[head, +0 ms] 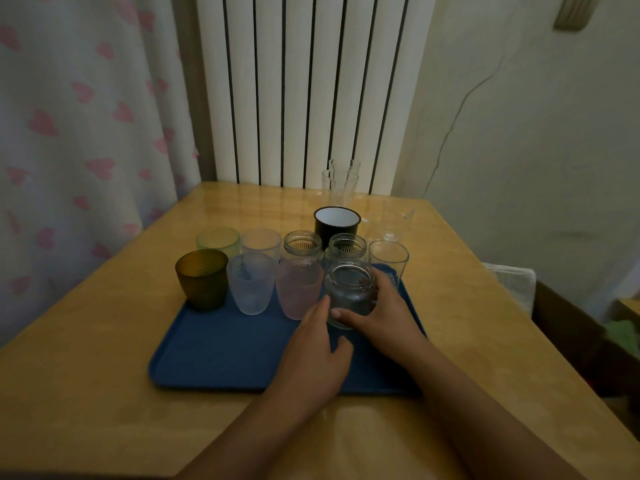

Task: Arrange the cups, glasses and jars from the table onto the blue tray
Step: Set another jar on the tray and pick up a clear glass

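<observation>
A blue tray (221, 355) lies on the wooden table. On it stand an amber cup (202, 280), a frosted clear glass (250, 285), a pink glass (299, 289), a green cup (218, 240), a pale glass (260, 242), two clear jars (302, 249) (345, 251) and a plain tumbler (388, 259). My right hand (377, 315) grips a clear jar (351, 292) at the tray's right side. My left hand (311, 355) touches that jar's left side with its fingertips, fingers fairly straight.
Behind the tray stand a dark mug with a white inside (336, 221), tall clear glasses (341, 180) and a clear pitcher (391, 220). A white radiator (304, 91) and a heart-print curtain (79, 133) back the table. A box (581, 337) sits at the right.
</observation>
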